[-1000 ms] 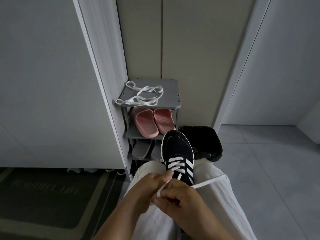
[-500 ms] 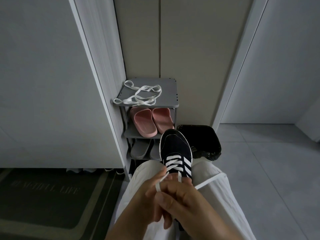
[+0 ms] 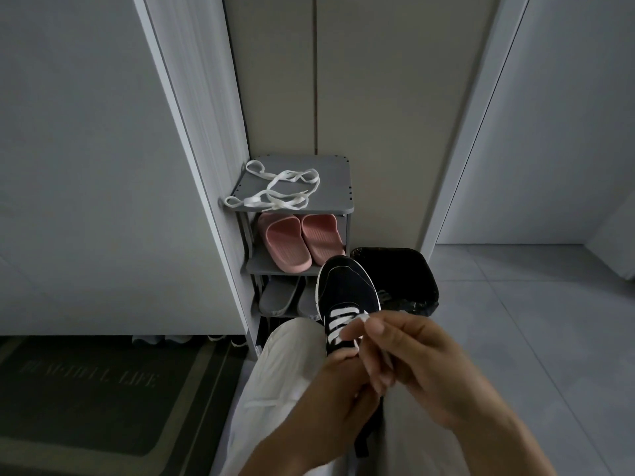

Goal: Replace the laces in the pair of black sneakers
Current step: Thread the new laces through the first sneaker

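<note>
1. One sneaker [image 3: 347, 286] is lying on the lap, near centre; left hand [image 3: 330, 400] is gripping its near end.
2. Right hand [image 3: 412, 359] is pinching the lace [image 3: 338, 326] tip, so it's mid-lacing.
3. Next is likely aiming the tip into the next eyelet.

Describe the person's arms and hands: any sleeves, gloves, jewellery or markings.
The left forearm and right forearm are bare to the frame edge, with no sleeve showing. The left hand and right hand wear no gloves. No ring, watch, bracelet or marking is visible in the dim light.
</note>
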